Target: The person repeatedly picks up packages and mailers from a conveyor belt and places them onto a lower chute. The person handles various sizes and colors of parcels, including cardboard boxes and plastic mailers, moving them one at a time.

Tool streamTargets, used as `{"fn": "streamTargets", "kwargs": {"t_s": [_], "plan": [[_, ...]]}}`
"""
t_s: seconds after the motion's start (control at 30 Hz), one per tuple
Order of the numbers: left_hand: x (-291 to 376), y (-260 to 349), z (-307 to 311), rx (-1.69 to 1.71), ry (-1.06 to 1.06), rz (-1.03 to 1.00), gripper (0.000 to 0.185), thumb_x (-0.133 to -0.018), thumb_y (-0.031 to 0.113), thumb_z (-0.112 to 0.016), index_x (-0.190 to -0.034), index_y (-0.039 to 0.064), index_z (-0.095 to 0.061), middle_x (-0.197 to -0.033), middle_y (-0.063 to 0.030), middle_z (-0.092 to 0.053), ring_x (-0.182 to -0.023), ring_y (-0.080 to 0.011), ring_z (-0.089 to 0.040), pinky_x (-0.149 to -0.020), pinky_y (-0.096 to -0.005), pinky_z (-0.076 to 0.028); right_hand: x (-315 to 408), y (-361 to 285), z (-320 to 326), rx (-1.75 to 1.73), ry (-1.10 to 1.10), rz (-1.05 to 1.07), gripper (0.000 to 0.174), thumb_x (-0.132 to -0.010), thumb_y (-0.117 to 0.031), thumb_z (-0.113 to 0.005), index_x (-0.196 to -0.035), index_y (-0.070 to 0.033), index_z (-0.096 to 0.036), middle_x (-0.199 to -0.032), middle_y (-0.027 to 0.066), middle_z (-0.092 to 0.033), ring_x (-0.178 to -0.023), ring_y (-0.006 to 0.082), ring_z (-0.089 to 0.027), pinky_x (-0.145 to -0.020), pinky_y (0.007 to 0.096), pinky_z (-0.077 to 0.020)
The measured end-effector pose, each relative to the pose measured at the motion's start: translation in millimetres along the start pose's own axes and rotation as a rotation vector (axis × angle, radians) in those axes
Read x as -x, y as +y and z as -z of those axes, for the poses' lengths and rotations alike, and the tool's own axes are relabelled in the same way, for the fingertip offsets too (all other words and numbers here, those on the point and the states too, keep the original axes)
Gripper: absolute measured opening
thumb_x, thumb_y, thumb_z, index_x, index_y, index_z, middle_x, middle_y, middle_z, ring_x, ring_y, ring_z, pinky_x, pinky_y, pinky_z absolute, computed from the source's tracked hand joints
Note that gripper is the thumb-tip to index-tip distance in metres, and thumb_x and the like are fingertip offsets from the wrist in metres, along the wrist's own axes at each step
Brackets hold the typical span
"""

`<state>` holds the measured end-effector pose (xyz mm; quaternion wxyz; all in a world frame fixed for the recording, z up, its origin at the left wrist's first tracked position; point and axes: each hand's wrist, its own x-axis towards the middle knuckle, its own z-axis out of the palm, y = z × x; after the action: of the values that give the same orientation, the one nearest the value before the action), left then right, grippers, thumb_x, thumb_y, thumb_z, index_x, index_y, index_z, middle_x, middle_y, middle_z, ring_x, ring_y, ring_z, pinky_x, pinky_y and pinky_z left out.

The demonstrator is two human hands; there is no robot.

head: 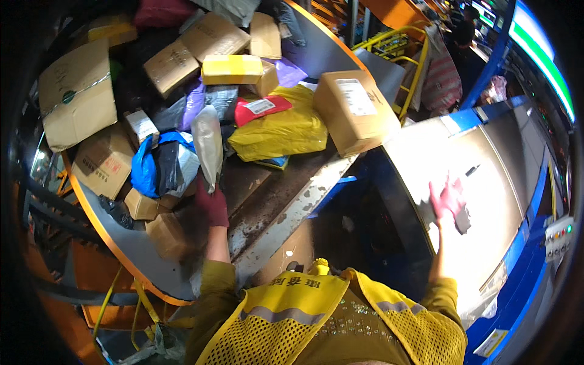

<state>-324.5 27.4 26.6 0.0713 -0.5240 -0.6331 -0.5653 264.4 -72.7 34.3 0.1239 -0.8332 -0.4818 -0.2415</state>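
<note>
My left hand (pixel 213 207), in a dark red glove, grips the near end of a slim whitish plastic mailer (pixel 208 143). The mailer points away from me over a heap of parcels. Beside it are a blue plastic bag (pixel 145 166) and a large yellow plastic-wrapped parcel (pixel 285 127), with a red mailer (pixel 262 109) bearing a label on top. My right hand (pixel 448 198), gloved too, is spread with nothing in it, over a brightly lit conveyor belt (pixel 479 214). Whether its palm touches the belt I cannot tell.
A labelled cardboard box (pixel 351 112) sits at the chute's right edge, near the belt. More boxes, among them a large carton (pixel 77 96), fill the orange-rimmed chute (pixel 132 246). A control box with lit buttons (pixel 559 237) stands far right. Another person (pixel 465 27) is in the background.
</note>
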Motion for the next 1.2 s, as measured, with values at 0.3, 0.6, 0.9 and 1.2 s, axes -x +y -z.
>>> {"fn": "streamTargets", "kwargs": {"t_s": [0.3,0.6,0.9,1.2], "plan": [[61.7,4.9,4.0,-0.327,-0.491,-0.601,0.049,-0.069,0.006,-0.055,-0.118,0.010,-0.057,-0.121,-0.0128,-0.057,-0.108,-0.0317,-0.054,-0.087,-0.0450,-0.042,-89.1,-197.7,-90.4,-1.339,-0.267,-0.173,0.097,-0.067,-0.049,-0.077,-0.142,-0.005,-0.032,-0.141,0.0199,-0.038,-0.130,0.0309,-0.038,-0.105,0.0364,-0.0331],[43.5,43.7,-59.1,0.241,-1.078,0.057,0.071,-0.078,0.027,-0.071,-0.137,0.005,-0.039,-0.133,-0.0207,-0.047,-0.122,-0.0339,-0.046,-0.102,-0.0386,-0.037,-72.5,-199.1,-130.4,-1.788,-0.380,-0.423,0.077,-0.078,-0.045,-0.070,-0.134,-0.003,-0.038,-0.116,0.0194,-0.057,-0.108,0.0271,-0.055,-0.087,0.0362,-0.0463],[58.5,165.6,-261.3,0.036,-0.661,-0.307,0.079,-0.076,0.055,-0.060,-0.132,0.003,-0.041,-0.129,-0.0228,-0.047,-0.123,-0.0407,-0.040,-0.105,-0.0584,-0.019,-56.3,-210.1,-114.3,-2.263,-0.362,-0.422,0.061,-0.085,-0.035,-0.066,-0.134,-0.007,-0.041,-0.120,0.0117,-0.055,-0.107,0.0214,-0.053,-0.088,0.0337,-0.0449],[89.6,214.4,-209.2,0.448,-0.461,-0.413,0.084,-0.075,0.030,-0.074,-0.139,-0.001,-0.029,-0.138,-0.0250,-0.035,-0.127,-0.0420,-0.034,-0.106,-0.0489,-0.027,-50.6,-174.7,-62.8,-2.099,-0.493,-0.416,0.073,-0.089,-0.044,-0.058,-0.142,-0.003,-0.029,-0.133,0.0142,-0.047,-0.121,0.0214,-0.045,-0.099,0.0318,-0.0364]]}}
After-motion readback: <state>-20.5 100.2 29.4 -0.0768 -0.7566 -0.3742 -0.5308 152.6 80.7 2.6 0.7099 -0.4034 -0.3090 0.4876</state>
